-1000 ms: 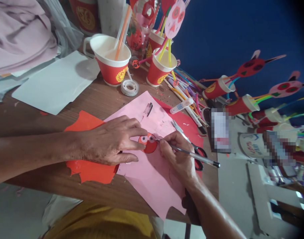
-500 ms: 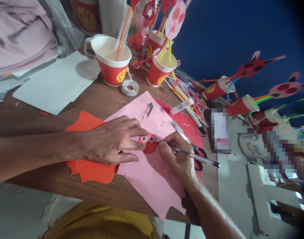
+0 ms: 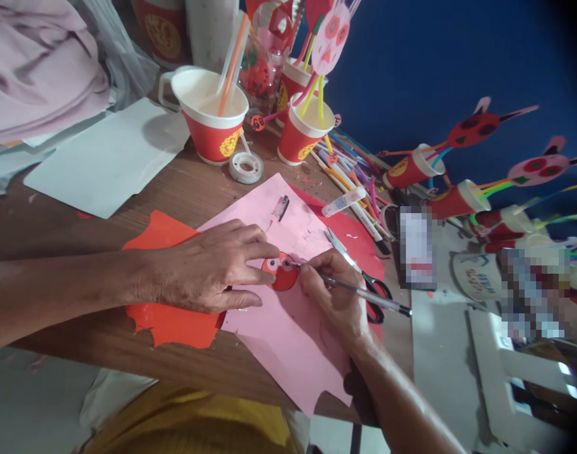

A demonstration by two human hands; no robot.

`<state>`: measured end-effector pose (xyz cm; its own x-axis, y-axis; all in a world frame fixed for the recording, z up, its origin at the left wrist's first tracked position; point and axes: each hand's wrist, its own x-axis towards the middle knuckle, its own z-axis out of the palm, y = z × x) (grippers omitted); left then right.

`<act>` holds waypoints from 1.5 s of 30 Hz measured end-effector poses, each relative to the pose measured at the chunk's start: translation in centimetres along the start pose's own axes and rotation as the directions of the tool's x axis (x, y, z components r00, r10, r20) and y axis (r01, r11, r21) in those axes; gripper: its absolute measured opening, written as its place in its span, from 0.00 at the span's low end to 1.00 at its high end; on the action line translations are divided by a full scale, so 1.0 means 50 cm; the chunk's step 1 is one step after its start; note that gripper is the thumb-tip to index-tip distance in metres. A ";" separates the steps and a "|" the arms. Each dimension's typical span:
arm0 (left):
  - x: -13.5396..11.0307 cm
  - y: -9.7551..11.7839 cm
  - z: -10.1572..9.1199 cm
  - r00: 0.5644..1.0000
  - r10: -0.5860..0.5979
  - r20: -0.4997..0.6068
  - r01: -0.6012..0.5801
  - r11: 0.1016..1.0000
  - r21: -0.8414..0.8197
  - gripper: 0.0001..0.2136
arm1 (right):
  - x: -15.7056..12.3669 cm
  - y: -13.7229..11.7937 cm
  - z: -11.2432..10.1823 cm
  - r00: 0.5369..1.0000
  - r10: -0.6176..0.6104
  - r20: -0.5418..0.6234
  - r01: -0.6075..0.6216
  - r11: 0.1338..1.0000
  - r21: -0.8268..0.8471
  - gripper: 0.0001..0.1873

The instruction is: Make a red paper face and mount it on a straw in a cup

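Note:
A small round red-orange paper face (image 3: 285, 277) with two pink eyes lies on a pink sheet (image 3: 288, 359). My left hand (image 3: 222, 265) lies flat with fingers apart, its fingertips pressing the face's left edge. In my right hand (image 3: 338, 293) a black-tipped clear pen (image 3: 364, 292) is pinched, its point at the right eye. A pen cap (image 3: 280, 207) rests farther up the pink sheet. Under my left wrist is an orange paper piece (image 3: 174, 328) with a jagged edge. Scissors (image 3: 373, 290) lie partly behind my right hand.
A red paper cup (image 3: 207, 135) with a straw and a tape roll (image 3: 246, 168) stand beyond the sheet. Colored straws and markers (image 3: 359, 183) lie at the back right, near a phone (image 3: 417, 252). Several cups with paper animal faces (image 3: 475, 129) line the blue wall.
The pen's rear end has shifted slightly to the left and down as my right hand moves a little at the eye. My left hand stays in place.

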<state>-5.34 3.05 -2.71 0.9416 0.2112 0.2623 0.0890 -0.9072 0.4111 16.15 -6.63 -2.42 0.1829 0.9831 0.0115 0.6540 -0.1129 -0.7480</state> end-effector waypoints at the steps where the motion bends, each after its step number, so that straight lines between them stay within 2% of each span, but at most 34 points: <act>1: 0.000 0.000 0.000 1.000 -0.001 -0.001 0.001 1.000 0.000 0.12 | 0.001 0.000 0.000 1.000 -0.009 0.000 0.009 1.000 -0.001 0.07; 11: -0.001 -0.001 0.002 1.000 -0.003 -0.004 0.003 1.000 0.010 0.12 | 0.001 -0.001 -0.005 0.998 -0.062 0.008 0.062 0.998 -0.011 0.07; 28: 0.001 0.001 -0.002 1.000 -0.005 0.020 0.005 1.000 -0.003 0.12 | 0.000 -0.004 0.000 1.000 0.028 0.004 -0.028 1.000 -0.008 0.07; 45: 0.000 -0.001 0.000 1.000 -0.010 0.014 0.010 1.000 -0.008 0.12 | 0.002 -0.002 -0.004 1.000 -0.018 -0.004 0.018 0.999 -0.028 0.07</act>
<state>-5.38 3.11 -2.73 0.9450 0.2154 0.2462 0.0959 -0.9019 0.4211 16.27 -6.58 -2.21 0.1741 0.9843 0.0276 0.6776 -0.0994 -0.7287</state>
